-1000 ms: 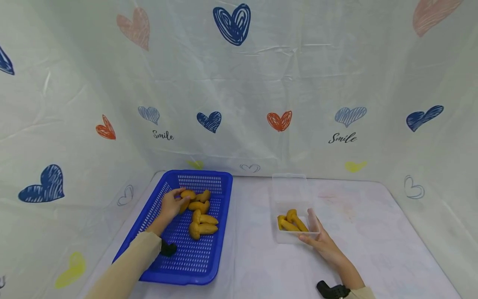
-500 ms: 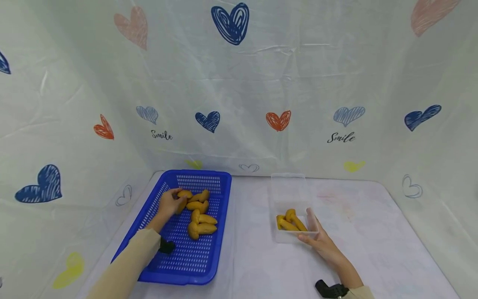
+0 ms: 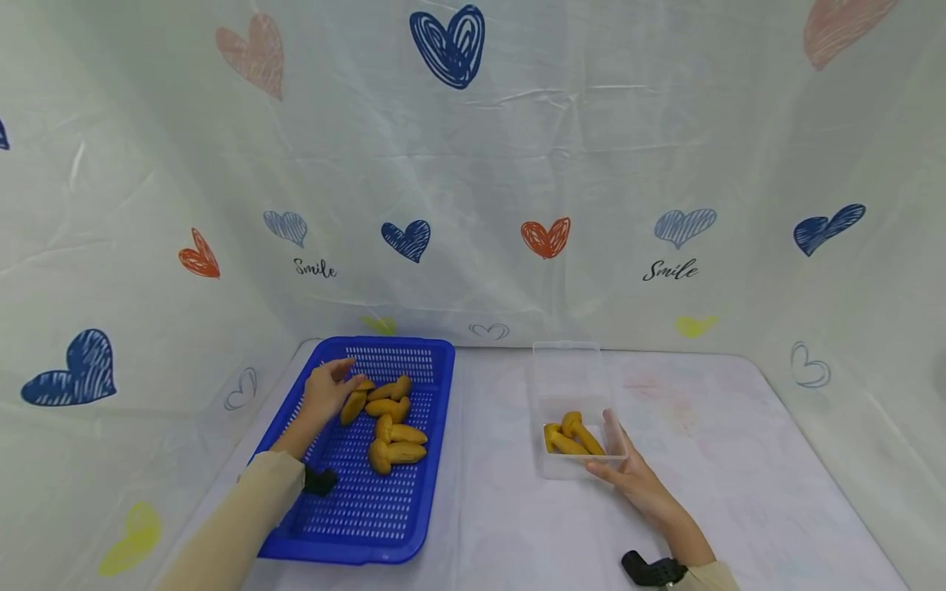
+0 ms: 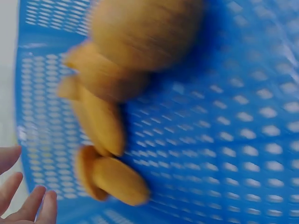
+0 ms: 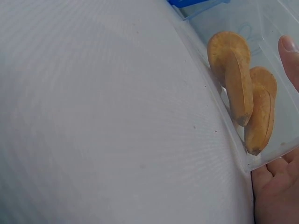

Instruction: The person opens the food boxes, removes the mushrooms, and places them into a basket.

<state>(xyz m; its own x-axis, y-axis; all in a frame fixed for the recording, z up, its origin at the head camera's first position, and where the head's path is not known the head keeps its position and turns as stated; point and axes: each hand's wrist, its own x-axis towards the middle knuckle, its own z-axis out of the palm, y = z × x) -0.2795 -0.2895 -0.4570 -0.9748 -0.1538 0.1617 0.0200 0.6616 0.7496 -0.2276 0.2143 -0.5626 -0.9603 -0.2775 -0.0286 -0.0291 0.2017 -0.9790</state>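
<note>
Yellow-brown mushrooms with thick stems, several of them, lie in a blue plastic basket [image 3: 355, 538] in the head view. My left hand [image 3: 321, 398] is over the basket's left side with its fingers extended, beside the leftmost mushroom [image 3: 353, 407]. In the left wrist view the fingers [image 4: 32, 205] are spread, apart from the mushrooms. On the right, my right hand [image 3: 645, 486] grips a clear plastic box [image 3: 565, 469] at its near right corner, thumb in front and fingers along the side. Inside lie two mushrooms [image 5: 239, 86]; its hinged lid [image 3: 567, 368] stands open behind.
A white cloth [image 3: 502, 509] covers the table, with a strip of it between basket and box. Behind and at both sides hangs a white curtain [image 3: 473, 164] printed with hearts.
My left hand has drawn back left and up from the leftmost mushrooms, and its fingers have straightened. My right hand stays at the box. The head view has shifted slightly.
</note>
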